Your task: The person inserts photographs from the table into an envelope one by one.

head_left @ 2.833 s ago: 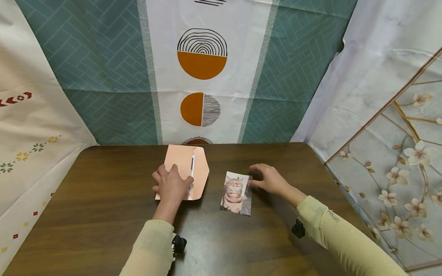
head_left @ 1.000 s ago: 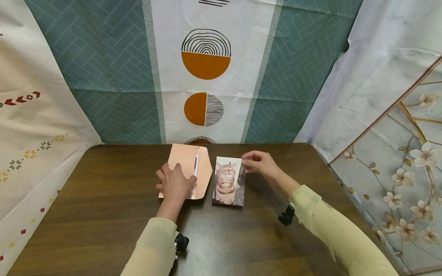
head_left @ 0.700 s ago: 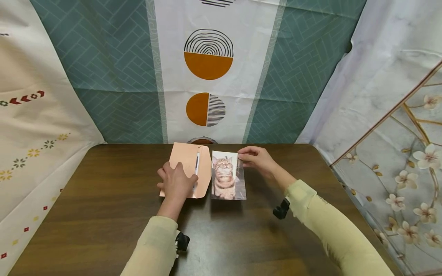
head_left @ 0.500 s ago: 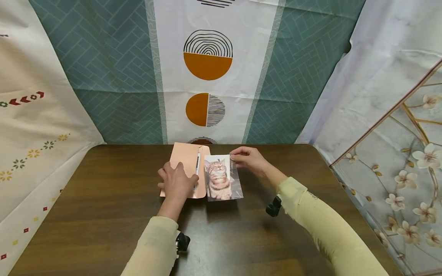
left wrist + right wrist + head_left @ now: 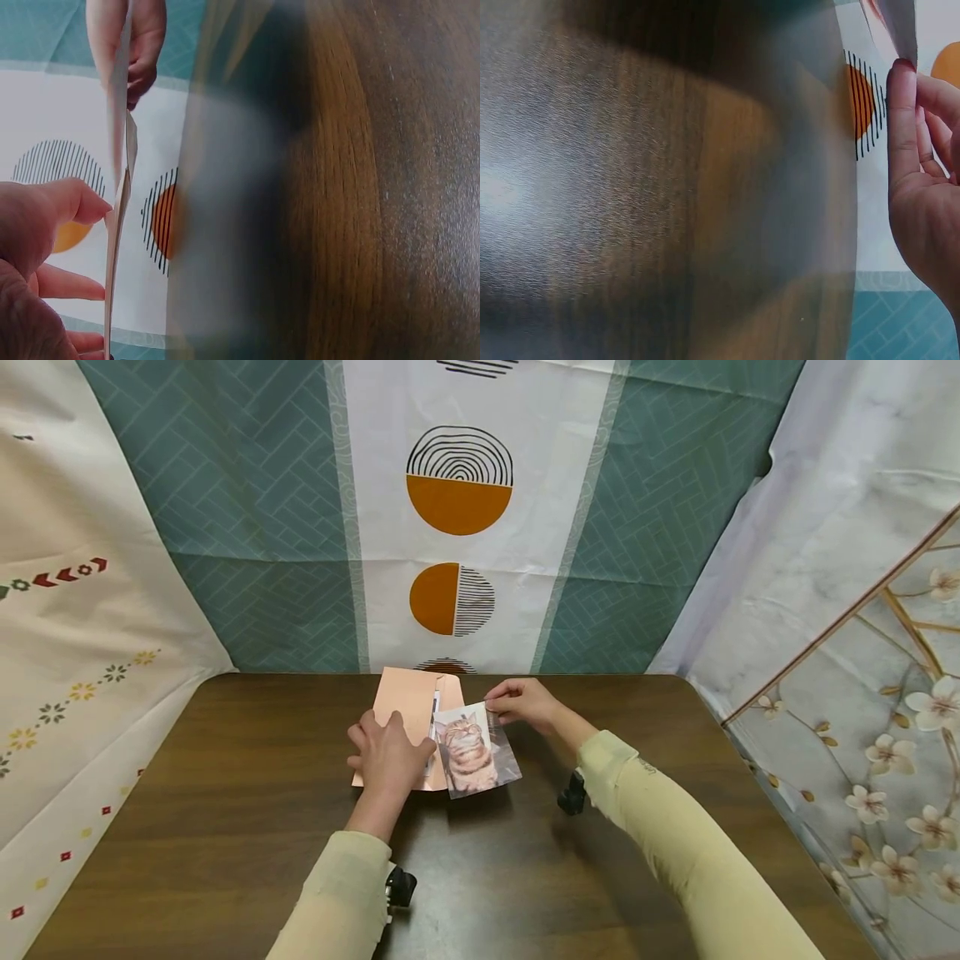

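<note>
A salmon-pink envelope (image 5: pixel 405 693) lies at the far middle of the table, its flap toward the right and a white edge with dark print showing in its opening. My left hand (image 5: pixel 387 756) rests on it with fingers spread, and in the left wrist view the thumb and fingertips touch the envelope's face (image 5: pixel 114 247). My right hand (image 5: pixel 525 703) pinches the upper right corner of a cat picture card (image 5: pixel 467 752) between thumb and fingers. The card is tilted, its left edge overlapping the envelope's flap. In the right wrist view only the card's pinched end (image 5: pixel 900 30) shows.
The brown wooden table (image 5: pixel 225 827) has rounded far corners. A patterned cloth (image 5: pixel 390 527) hangs right behind its far edge, with a cream cloth (image 5: pixel 90 610) on the left and a flowered one (image 5: pixel 862 693) on the right.
My right hand has taken hold of the cat card, lifted it and carried it left onto the envelope's flap, turning it slightly. The left hand stays on the envelope.
</note>
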The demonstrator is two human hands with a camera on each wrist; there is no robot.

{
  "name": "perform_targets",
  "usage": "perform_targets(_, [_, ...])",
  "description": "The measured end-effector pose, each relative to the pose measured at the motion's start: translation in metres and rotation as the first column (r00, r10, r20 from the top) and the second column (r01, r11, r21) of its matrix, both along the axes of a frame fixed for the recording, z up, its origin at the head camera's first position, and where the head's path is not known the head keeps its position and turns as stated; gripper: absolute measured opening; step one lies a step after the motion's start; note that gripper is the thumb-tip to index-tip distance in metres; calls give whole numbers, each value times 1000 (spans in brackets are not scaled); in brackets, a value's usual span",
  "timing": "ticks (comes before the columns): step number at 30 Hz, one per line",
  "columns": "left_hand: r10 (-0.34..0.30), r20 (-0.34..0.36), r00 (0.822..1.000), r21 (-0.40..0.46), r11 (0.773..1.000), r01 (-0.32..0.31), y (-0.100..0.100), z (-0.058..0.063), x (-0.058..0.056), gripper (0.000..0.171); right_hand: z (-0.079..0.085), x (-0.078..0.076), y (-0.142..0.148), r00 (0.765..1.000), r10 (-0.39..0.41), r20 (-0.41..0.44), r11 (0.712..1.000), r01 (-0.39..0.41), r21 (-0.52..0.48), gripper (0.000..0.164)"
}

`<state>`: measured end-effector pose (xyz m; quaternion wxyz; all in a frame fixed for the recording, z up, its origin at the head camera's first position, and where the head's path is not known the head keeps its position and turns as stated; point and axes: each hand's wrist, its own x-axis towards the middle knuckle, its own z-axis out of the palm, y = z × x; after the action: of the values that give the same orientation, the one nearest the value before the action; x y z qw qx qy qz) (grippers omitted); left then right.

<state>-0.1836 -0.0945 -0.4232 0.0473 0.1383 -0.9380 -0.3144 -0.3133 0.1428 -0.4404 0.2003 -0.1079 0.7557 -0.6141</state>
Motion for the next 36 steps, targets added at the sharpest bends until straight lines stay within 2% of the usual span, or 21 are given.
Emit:
perform_targets(7, [0,-11,1000,-6,1000,0,3,2,0,70,5,-5,-7,1000,-18,-6,1000,18,-11,13])
perform_targets(15, [-4,-14,1000,-9,1000,4,6,4,0,67,7,-2,-23,993,-116,-34,991,113,-77,18])
perform_targets(22, [-4,0,1000,-5,1000,4,9,5,-1,68,2,1,-41,984,-173,-40,978,167,-122,19])
perform_targets(29, [-3,-9,1000,1,1000,3,12,6,0,71,-2,4,-58,980,-189,-55,970,178,-164,17])
perform_targets(36, [1,3,1000,13,1000,-1,13,6,0,67,-3,5,-66,980,-187,-61,975,177,-136,18])
